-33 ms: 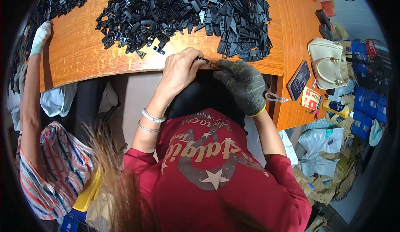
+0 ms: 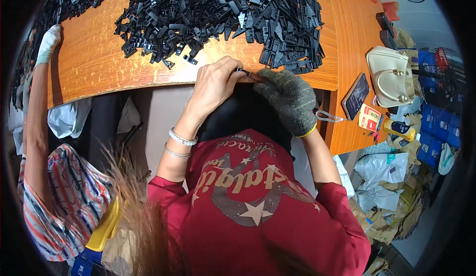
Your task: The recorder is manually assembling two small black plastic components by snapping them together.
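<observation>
While both hands meet at the table (image 2: 99,67) edge:
Left hand (image 2: 214,83): bare, pinching a small black part (image 2: 243,71)
Right hand (image 2: 287,97): grey glove, gripping the part's other end
Behind: pile (image 2: 223,13) of black parts
Far left: co-worker's gloved hand (image 2: 48,43)

Across the top of my view runs the orange wooden table (image 2: 99,62), with a big heap of black plastic clips (image 2: 223,13) spread over its upper middle. At the far left, a co-worker's white-gloved hand (image 2: 48,43) rests on the table edge, above their striped sleeve (image 2: 64,206). On the right sit a cream handbag (image 2: 391,75), a dark phone (image 2: 356,96) and a small red packet (image 2: 369,117). Crumpled bags (image 2: 382,211) pile up at the lower right.
</observation>
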The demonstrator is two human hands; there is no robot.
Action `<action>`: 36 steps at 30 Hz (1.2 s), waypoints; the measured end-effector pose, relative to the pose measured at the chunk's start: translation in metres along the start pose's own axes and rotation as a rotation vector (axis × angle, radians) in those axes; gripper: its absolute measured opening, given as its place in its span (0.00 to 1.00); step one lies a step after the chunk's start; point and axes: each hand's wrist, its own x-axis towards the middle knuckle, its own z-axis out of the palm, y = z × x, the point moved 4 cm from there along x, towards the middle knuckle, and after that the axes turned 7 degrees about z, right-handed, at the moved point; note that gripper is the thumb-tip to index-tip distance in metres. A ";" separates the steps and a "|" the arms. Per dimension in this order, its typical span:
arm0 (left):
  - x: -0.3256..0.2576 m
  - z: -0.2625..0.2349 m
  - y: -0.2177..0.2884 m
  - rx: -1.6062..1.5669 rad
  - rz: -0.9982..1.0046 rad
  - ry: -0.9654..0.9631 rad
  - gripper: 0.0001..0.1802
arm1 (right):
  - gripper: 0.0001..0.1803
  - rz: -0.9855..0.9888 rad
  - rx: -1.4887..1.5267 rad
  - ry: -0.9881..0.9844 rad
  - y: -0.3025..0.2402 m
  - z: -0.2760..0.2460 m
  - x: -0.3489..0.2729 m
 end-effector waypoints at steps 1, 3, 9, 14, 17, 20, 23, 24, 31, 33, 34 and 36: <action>0.000 0.000 0.001 -0.014 0.045 0.014 0.06 | 0.17 -0.002 -0.002 -0.005 -0.002 -0.001 0.003; -0.001 -0.001 0.001 -0.028 0.087 0.031 0.07 | 0.16 -0.025 -0.101 -0.029 -0.008 -0.005 0.011; -0.003 0.002 -0.005 -0.136 0.028 0.054 0.06 | 0.16 -0.114 -0.215 -0.099 -0.019 -0.010 0.023; -0.004 0.004 -0.009 -0.105 0.053 0.035 0.07 | 0.13 -0.185 -0.331 -0.141 -0.033 -0.009 0.037; -0.006 0.006 -0.011 -0.068 0.116 0.042 0.08 | 0.12 -0.300 -0.282 -0.084 -0.037 -0.002 0.044; -0.008 0.008 -0.009 -0.003 0.122 0.018 0.09 | 0.14 -0.318 -0.506 -0.233 -0.041 0.009 0.050; -0.007 0.005 -0.007 0.031 0.137 0.030 0.09 | 0.12 -0.384 -0.606 -0.310 -0.040 0.019 0.058; -0.008 0.007 -0.008 0.025 0.133 0.032 0.09 | 0.12 -0.383 -0.610 -0.317 -0.040 0.020 0.058; -0.010 0.009 -0.012 -0.022 0.081 0.041 0.13 | 0.11 -0.407 -0.603 -0.327 -0.048 0.019 0.061; -0.010 0.007 -0.007 -0.010 0.091 0.038 0.13 | 0.11 -0.389 -0.591 -0.298 -0.042 0.020 0.055; -0.009 0.003 -0.005 0.005 0.115 0.108 0.13 | 0.12 -0.370 -0.577 -0.274 -0.042 0.020 0.055; -0.010 -0.003 -0.004 0.024 0.146 0.180 0.14 | 0.11 -0.377 -0.533 -0.263 -0.051 0.010 0.051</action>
